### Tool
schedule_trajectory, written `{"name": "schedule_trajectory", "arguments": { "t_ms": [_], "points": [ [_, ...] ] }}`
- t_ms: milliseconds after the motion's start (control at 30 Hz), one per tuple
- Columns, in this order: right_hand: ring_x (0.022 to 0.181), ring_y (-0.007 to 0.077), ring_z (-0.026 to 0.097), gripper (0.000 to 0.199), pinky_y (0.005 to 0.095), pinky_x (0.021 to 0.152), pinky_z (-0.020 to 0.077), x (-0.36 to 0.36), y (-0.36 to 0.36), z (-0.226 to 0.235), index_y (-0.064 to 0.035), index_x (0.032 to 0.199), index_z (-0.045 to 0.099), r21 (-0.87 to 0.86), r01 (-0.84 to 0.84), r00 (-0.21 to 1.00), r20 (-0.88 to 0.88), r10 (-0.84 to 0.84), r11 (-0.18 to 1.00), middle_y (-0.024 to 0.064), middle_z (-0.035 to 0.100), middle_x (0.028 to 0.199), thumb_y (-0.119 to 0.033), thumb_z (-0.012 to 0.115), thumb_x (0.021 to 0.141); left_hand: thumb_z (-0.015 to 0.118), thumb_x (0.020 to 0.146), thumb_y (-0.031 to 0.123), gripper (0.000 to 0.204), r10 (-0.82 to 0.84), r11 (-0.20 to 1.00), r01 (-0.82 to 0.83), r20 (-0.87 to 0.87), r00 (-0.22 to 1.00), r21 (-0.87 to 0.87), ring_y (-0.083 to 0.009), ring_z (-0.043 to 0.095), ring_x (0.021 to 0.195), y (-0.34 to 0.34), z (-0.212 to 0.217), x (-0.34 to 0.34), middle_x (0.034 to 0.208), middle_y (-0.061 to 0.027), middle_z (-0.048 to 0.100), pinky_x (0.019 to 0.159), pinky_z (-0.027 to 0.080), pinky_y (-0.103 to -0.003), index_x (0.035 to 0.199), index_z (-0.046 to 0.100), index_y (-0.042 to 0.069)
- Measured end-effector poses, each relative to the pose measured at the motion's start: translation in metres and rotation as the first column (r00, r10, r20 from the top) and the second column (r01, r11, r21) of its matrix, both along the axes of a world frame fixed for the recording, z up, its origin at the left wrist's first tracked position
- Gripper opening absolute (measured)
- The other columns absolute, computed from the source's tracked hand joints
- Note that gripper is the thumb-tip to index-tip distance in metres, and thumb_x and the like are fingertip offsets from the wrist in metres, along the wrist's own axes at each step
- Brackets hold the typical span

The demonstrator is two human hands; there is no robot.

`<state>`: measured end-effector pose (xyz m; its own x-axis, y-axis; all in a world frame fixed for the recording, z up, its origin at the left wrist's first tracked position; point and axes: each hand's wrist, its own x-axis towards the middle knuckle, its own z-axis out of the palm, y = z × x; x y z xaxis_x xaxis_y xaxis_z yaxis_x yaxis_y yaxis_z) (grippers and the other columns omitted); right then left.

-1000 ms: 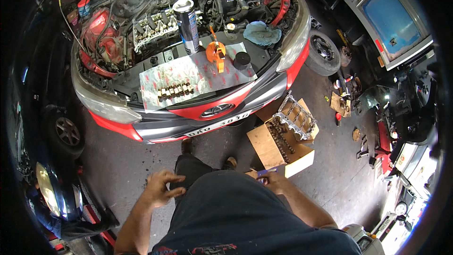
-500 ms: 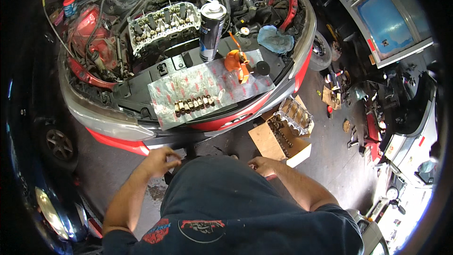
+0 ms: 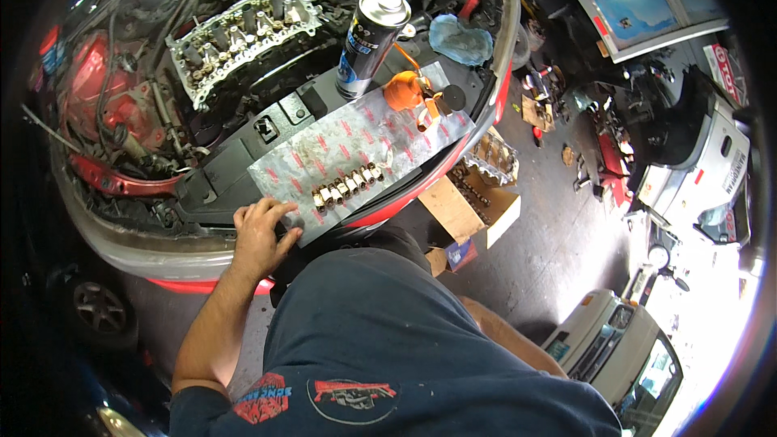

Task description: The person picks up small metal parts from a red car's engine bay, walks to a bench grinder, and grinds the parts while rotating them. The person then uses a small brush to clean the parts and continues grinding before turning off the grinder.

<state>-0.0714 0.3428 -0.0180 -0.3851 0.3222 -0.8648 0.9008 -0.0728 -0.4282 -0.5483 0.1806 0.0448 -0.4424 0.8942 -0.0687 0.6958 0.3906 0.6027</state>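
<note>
My left hand (image 3: 263, 235) is at the front edge of the car's engine bay, by the near left corner of a grey sheet (image 3: 283, 171) with red print. Its thumb and fingers are apart, and I see nothing held. The fingertips seem to rest on the panel edge and the sheet's corner. On the sheet, several small cylindrical metal parts (image 3: 348, 185) lie side by side in a row. My right forearm (image 3: 510, 336) passes behind my shirt, which hides the right hand.
A tall black spray can (image 3: 362, 53) stands behind the sheet, near an orange tool (image 3: 407, 91), a round black cap (image 3: 453, 97) and a blue cloth (image 3: 460, 40). Beyond lies the exposed engine top (image 3: 243, 40). An open cardboard box (image 3: 450, 210) of metal parts sits on the floor.
My left hand has moved forward from beside my body to the sheet's corner. The right hand has gone out of sight behind my shirt. The view has shifted closer to the car.
</note>
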Motion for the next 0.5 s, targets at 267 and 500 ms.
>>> {"name": "schedule_trajectory", "arguments": {
  "t_ms": [267,500],
  "points": [
    [0.09,0.0174,0.064,0.033,0.0329,0.079,0.0504,-0.005,-0.066,0.041,0.0005,0.107,0.067,-0.093,0.397,0.909,0.18,-0.377,0.913,0.01,0.069,0.098,-0.022,0.064,0.083,0.081,0.07,0.025,0.057,-0.047,0.998,0.048,-0.022,0.999,0.036,-0.024,0.051,0.112,0.042,-0.022,0.0,0.114,-0.0048,0.055,0.101,0.026,-0.048,0.122,0.06,0.018],
    [0.092,0.0182,0.064,0.035,0.0337,0.081,0.0503,-0.022,-0.066,0.051,0.0007,0.108,0.067,-0.14,0.518,0.846,0.232,-0.481,0.844,0.0113,0.069,0.101,-0.023,0.065,0.082,0.081,0.069,0.024,0.065,-0.079,0.997,0.079,-0.04,0.996,-0.003,-0.0248,0.05,0.115,0.037,-0.029,-0.004,0.118,-0.0055,0.056,0.102,0.025,-0.05,0.128,0.055,0.018]
  ]
}}
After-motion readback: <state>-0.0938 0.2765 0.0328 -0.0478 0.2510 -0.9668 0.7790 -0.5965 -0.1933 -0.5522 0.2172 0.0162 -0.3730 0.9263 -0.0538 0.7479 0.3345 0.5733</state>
